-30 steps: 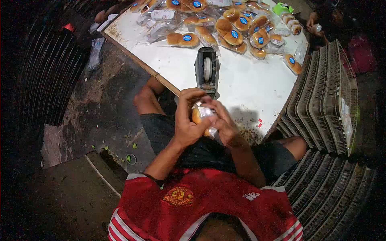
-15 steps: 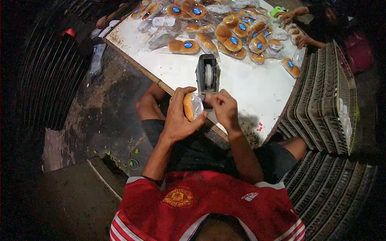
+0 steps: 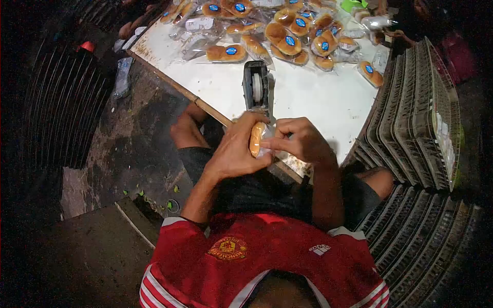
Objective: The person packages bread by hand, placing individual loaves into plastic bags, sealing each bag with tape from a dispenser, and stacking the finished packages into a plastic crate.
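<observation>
My left hand point(image 3: 237, 149) is wrapped around a small golden bun point(image 3: 256, 139) in a clear plastic bag point(image 3: 266, 132), just over the near table edge. From the right, my right hand point(image 3: 307, 141) reaches in with its fingers closed, their tips pressed against the bag at the bun's side. Whether a bit of tape is between those fingertips is too small to tell. Directly beyond both hands stands a black tape dispenser point(image 3: 257, 84) with a pale roll in it.
Many bagged buns point(image 3: 285, 41) with blue labels cover the far part of the white table point(image 3: 303, 97). Stacked plastic crates point(image 3: 411, 118) border it at right, with more crates point(image 3: 416, 241) below. Another person's hand point(image 3: 399, 37) is at the far right.
My right hand has come from the dispenser's near end to the bagged bun. My left hand has shifted slightly right with the bun. The whole view has moved a little.
</observation>
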Demonstrator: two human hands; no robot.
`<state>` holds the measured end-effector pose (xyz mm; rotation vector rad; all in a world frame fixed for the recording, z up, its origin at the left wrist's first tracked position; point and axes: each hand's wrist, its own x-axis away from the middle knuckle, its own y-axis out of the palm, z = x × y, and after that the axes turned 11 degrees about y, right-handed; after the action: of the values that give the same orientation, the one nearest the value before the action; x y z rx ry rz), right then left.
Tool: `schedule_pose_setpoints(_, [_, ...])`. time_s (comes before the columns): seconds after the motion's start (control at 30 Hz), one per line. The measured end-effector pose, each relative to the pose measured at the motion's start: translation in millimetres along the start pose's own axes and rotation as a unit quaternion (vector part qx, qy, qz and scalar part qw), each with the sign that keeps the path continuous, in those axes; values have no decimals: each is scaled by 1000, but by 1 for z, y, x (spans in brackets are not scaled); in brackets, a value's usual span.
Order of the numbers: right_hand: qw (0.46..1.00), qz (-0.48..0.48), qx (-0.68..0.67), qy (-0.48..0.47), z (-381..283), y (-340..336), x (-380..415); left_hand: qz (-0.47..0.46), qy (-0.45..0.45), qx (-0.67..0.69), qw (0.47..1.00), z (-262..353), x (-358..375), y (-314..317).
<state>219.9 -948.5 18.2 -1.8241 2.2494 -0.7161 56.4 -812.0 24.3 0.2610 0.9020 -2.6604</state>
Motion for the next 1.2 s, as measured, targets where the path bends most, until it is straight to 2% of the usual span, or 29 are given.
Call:
schedule_pose_setpoints(0.1, [993,3,-86,75,47,12,-3,-35,-35,237,970,-1,3,4])
schedule_pose_setpoints(0.13, [978,-6,-206,4,51,24,-9,-33,-3,270,962,-1,4,6])
schedule_pose_setpoints(0.17, [968,-25,-249,-33,53,32,-9,-19,-18,360,933,4,7,8])
schedule_pose_setpoints(0.23, [917,-72,-391,33,44,52,3,20,-43,638,768,-7,11,18])
schedule_pose_setpoints(0.27, [928,-72,-365,20,55,55,-1,51,1,528,848,-14,7,17])
schedule_pose_setpoints(0.3, [916,-30,-397,54,75,59,-4,81,46,407,909,-16,-3,11])
schedule_pose_setpoints(0.33, [900,11,-427,87,97,62,-8,112,92,278,950,-20,-13,6])
schedule_pose_setpoints(0.37, [883,82,-453,87,103,63,-16,170,46,286,942,-26,-22,7])
schedule_pose_setpoints(0.4, [864,153,-472,84,109,64,-24,217,41,192,956,-40,-34,2])
schedule_pose_setpoints(0.43, [887,259,-368,100,101,51,-36,263,35,95,960,-59,-49,-6])
schedule_pose_setpoints(0.47, [887,361,-254,137,93,39,-48,259,57,-2,964,-84,-66,-14])
schedule_pose_setpoints(0.5, [868,475,-123,79,94,37,-58,252,79,-98,960,-113,-83,-22])
schedule_pose_setpoints(0.57, [860,488,112,103,99,35,-64,209,133,-203,947,-175,-119,-36])
schedule_pose_setpoints(0.6, [836,485,228,113,105,32,-69,185,131,-275,934,-205,-133,-36])
schedule_pose_setpoints(0.63, [873,428,228,62,132,36,-71,163,128,-347,915,-233,-148,-36])
schedule_pose_setpoints(0.67, [889,410,201,33,127,40,-73,140,123,-416,890,-261,-159,-35])
schedule_pose_setpoints(0.7, [904,390,174,7,120,48,-73,105,105,-431,890,-294,-165,-31])
schedule_pose_setpoints(0.73, [908,361,196,84,104,48,-70,70,85,-445,889,-326,-170,-26])
schedule_pose_setpoints(0.77, [915,362,142,111,105,47,-69,35,65,-457,886,-341,-175,-24])
schedule_pose_setpoints(0.8, [918,360,87,138,106,44,-69,-21,3,-451,892,-314,-178,-35])
schedule_pose_setpoints(0.87, [912,376,23,160,114,37,-63,18,25,-434,900,-282,-170,-44])
schedule_pose_setpoints(0.9, [908,383,-91,140,97,31,-56,35,37,-427,903,-263,-161,-48])
schedule_pose_setpoints(0.93, [901,382,-157,130,92,25,-53,72,77,-406,908,-230,-145,-53])
schedule_pose_setpoints(0.97, [890,379,-225,121,89,19,-49,83,73,-369,923,-197,-131,-56])
schedule_pose_setpoints(1.03, [895,327,-275,129,59,5,-41,63,144,-352,923,-137,-104,-65])
schedule_pose_setpoints(1.1, [894,246,-373,30,51,8,-42,24,218,-336,916,-86,-81,-59])
schedule_pose_setpoints(1.13, [908,215,-359,29,41,12,-41,27,256,-354,899,-63,-65,-54])
schedule_pose_setpoints(1.17, [921,183,-343,27,28,15,-40,43,288,-345,892,-44,-53,-50])
schedule_pose_setpoints(1.2, [932,152,-328,24,22,18,-38,111,281,-344,889,-42,-46,-40])
